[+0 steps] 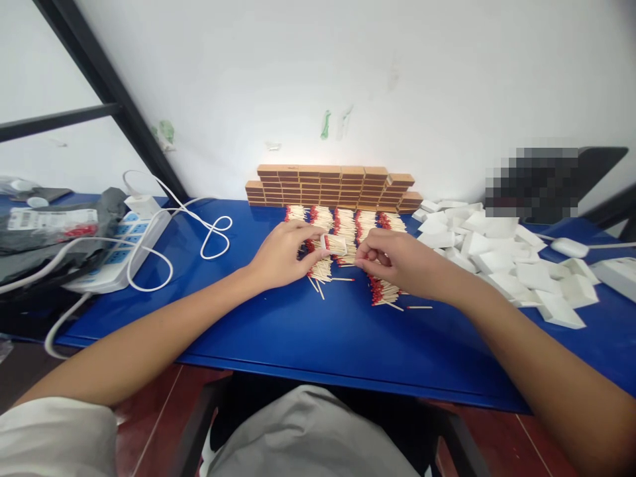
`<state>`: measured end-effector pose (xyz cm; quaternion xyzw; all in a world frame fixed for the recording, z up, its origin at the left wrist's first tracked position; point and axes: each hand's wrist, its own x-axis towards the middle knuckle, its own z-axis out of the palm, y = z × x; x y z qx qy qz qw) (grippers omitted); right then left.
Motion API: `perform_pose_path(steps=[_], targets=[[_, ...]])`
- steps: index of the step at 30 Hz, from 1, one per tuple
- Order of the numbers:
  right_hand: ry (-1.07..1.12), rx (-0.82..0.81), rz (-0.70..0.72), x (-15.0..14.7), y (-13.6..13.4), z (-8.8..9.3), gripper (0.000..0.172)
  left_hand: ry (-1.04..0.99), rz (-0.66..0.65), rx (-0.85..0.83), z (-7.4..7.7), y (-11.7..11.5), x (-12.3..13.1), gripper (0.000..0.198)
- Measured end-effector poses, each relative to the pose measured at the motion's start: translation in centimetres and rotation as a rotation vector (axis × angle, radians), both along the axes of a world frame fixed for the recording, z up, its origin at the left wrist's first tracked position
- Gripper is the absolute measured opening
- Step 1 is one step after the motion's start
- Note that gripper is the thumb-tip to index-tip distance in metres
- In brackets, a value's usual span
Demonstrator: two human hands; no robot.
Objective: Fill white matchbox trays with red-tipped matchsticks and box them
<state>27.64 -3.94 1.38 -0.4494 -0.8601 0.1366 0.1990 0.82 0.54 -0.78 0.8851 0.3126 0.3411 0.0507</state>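
Note:
Between the thumb and fingers of my left hand (284, 255) is a small white matchbox tray (340, 246) with matches lying in it. My right hand (397, 262) is just right of the tray, its thumb and index finger pinched together; whether a match is between them is too small to make out. Under and behind both hands lie several rows of red-tipped matches (366, 224) on the blue table (298, 331). A loose match (420, 307) lies near the right hand, and a few others stick out at the front of the rows.
Brown matchboxes (322, 187) are stacked along the wall behind the matches. A heap of white matchbox trays (497, 248) covers the right side. At left are a power strip (119, 255), a white cable (218, 232) and a dark plastic bag (54, 232). A blurred-out dark device (596, 172) stands back right.

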Motion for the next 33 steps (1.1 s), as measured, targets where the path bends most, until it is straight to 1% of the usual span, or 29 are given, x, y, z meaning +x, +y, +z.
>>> perform_pose_path(steps=[5, 11, 16, 20, 24, 29, 33], targets=[[0.037, 0.088, -0.051, -0.2, 0.1, 0.4, 0.014, 0.028, -0.060, -0.055, 0.0, -0.2, 0.1, 0.037], [0.029, 0.146, -0.083, -0.5, 0.2, -0.7, 0.011, 0.046, -0.124, -0.100, 0.2, -0.8, 0.2, 0.041], [0.063, 0.178, -0.100, -1.0, 0.1, -1.1, 0.007, 0.023, -0.140, -0.112, 0.3, -1.0, 0.3, 0.040], [0.065, 0.175, -0.124, -1.1, 0.2, -1.0, 0.009, 0.012, -0.140, -0.113, 0.3, -0.9, 0.3, 0.040], [0.068, 0.180, -0.112, -0.9, 0.4, -0.9, 0.013, 0.011, -0.140, -0.120, 0.3, -0.9, 0.3, 0.039], [0.108, 0.151, -0.055, -1.1, 0.2, -1.0, 0.016, -0.007, -0.159, -0.132, 0.4, -1.1, 0.4, 0.039], [0.128, 0.182, -0.049, -1.2, 0.2, -0.9, 0.015, -0.019, -0.144, -0.136, 0.4, -1.1, 0.4, 0.039]])
